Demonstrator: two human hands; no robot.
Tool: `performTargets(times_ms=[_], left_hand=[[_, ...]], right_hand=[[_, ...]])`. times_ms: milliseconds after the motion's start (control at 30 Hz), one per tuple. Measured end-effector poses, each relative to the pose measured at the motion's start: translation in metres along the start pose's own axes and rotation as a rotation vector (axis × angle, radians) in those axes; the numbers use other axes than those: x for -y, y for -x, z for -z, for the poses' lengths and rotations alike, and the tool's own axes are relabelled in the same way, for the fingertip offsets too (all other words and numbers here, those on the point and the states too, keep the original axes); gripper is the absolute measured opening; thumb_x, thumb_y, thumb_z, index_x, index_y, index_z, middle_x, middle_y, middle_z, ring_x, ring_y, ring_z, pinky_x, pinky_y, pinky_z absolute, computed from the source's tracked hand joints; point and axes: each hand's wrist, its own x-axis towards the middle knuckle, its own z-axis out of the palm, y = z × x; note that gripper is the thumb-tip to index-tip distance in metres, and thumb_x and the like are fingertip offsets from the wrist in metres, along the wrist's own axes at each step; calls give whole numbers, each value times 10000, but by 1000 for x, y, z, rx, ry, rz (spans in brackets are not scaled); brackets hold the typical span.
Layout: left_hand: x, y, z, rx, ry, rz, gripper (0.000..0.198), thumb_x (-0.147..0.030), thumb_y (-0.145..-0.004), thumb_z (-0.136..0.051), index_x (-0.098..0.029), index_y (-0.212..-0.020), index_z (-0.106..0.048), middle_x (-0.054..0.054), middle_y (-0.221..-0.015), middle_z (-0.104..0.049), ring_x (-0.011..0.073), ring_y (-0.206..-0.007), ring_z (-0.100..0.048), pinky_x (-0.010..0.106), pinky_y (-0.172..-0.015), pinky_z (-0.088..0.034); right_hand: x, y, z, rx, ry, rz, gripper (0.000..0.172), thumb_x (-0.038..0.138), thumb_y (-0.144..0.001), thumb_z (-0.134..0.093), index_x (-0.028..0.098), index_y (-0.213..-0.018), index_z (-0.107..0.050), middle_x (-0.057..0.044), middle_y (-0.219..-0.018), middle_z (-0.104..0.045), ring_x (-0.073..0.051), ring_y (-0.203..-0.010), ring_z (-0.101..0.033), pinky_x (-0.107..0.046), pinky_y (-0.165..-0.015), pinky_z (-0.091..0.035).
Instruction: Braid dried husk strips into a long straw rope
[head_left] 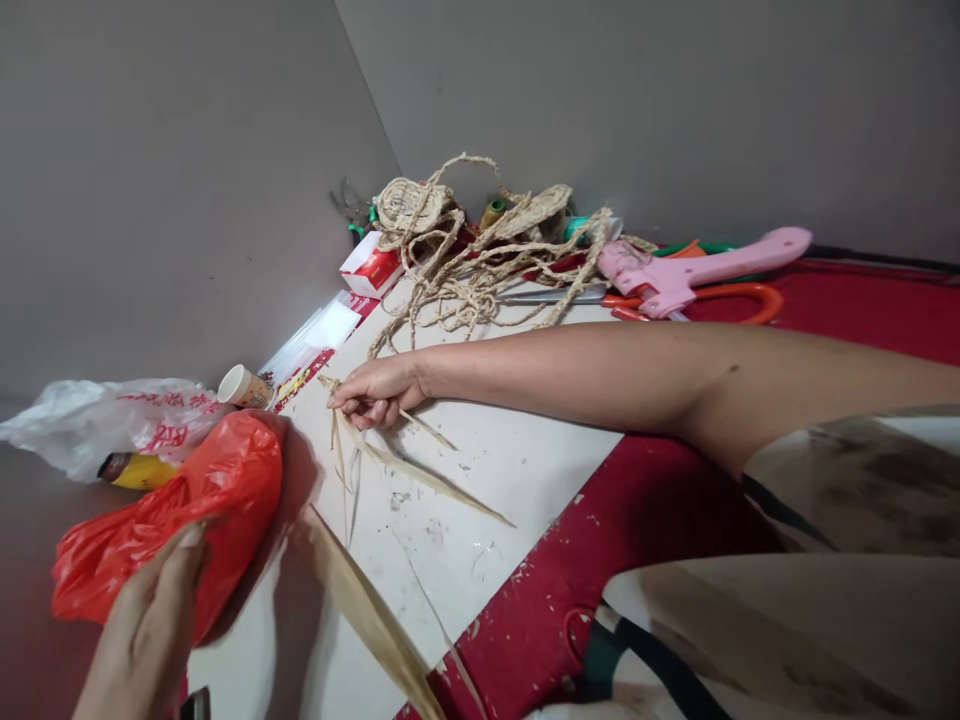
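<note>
My right hand point(379, 393) is closed in a pinch around the end of a braid of dried husk strips point(442, 483). Loose pale strips fan out from under its fingers over the white board point(450, 540). At the lower left, my left hand point(154, 605) has its fingers stretched out, in front of the red plastic bag point(247, 470). Whether it touches the bag I cannot tell. A wide dried husk leaf point(367, 610) lies between my two hands, its lower end past the board's edge.
Coiled braided rope point(480, 270) is heaped at the back, beside a red and white box point(371, 265). Orange-handled scissors point(750, 300) and a pink tool point(690, 275) lie right of it. A paper cup point(244, 387) and a white plastic bag point(112, 415) sit along the wall.
</note>
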Motion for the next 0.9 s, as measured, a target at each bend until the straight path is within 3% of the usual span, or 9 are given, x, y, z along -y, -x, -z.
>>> performTargets(times_ms=[100,200,267,367,467,633,767,900], left_hand=[[-2,-7,-17,23,52,131,205,-342,-651,-744,-192,-789,-717,-5,-625,-596,119,-568,-527,177,-444,-439],[-9,-12,-48,229,293,126,273,-292,-603,-784,-160,-821,-688,-28,-582,-534,54,-487,-450,125,-404,-365],[-13,-14,-70,319,372,187,410,-266,-555,-813,-169,-926,-667,-21,-618,-584,66,-502,-504,152,-456,-435],[-11,-18,-97,310,438,217,389,-259,-526,-825,-156,-843,-624,23,-673,-664,112,-559,-593,215,-534,-505],[-6,-21,-115,255,519,202,317,-226,-523,-818,-142,-728,-591,25,-714,-684,108,-616,-620,199,-580,-507],[-4,-19,-130,240,608,202,269,-174,-527,-794,-122,-709,-602,-12,-652,-642,71,-584,-586,152,-568,-465],[0,-13,-133,321,591,263,243,-201,-569,-763,-137,-704,-571,-33,-546,-574,73,-478,-526,165,-475,-413],[12,-9,-133,370,585,291,228,-240,-634,-734,-162,-744,-549,-40,-551,-567,84,-480,-529,198,-502,-445]], right_hand=[[-2,0,1,-4,-8,-12,306,265,-927,-385,160,-648,-315,22,-514,-499,7,-319,-197,-111,-336,-116],[-3,0,2,-3,-18,-16,311,278,-926,-398,162,-650,-317,24,-516,-502,8,-315,-203,-108,-327,-118],[-3,0,2,2,-16,-16,312,288,-927,-403,162,-653,-322,24,-517,-502,8,-314,-204,-105,-321,-119],[-3,0,1,15,-4,-25,322,309,-932,-395,161,-653,-332,22,-521,-501,7,-314,-210,-102,-310,-129],[-4,0,0,38,0,-27,324,311,-939,-377,163,-654,-335,21,-522,-498,3,-318,-218,-98,-304,-142],[-6,1,-4,86,-12,-24,314,295,-945,-355,163,-662,-332,22,-516,-503,3,-308,-202,-99,-305,-141],[-10,2,-6,132,-7,-40,310,293,-944,-356,158,-666,-337,7,-522,-530,0,-303,-215,-99,-306,-159],[-15,3,-6,168,9,-89,306,282,-941,-355,154,-663,-349,-8,-522,-540,-6,-307,-226,-97,-300,-154]])
